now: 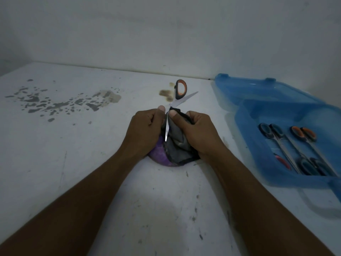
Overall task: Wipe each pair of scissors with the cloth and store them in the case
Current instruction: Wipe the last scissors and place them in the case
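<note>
A pair of scissors (180,93) with orange-and-grey handles is held spread open above the table's middle. One handle loop sticks up beyond my hands; one blade points right, the other (167,129) points down toward me. My left hand (145,130) grips the scissors near the pivot. My right hand (195,132) pinches a grey and purple cloth (175,146) against the lower blade. The cloth bunches under both hands. The blue plastic case (245,130) lies open at the right with several scissors (295,145) inside.
The case's lid (258,91) lies flat behind its tray, near the wall. The white tabletop (92,163) has dark stains at the left (64,102) and a brown stain (166,93) just behind the scissors. A wall closes off the table's far edge.
</note>
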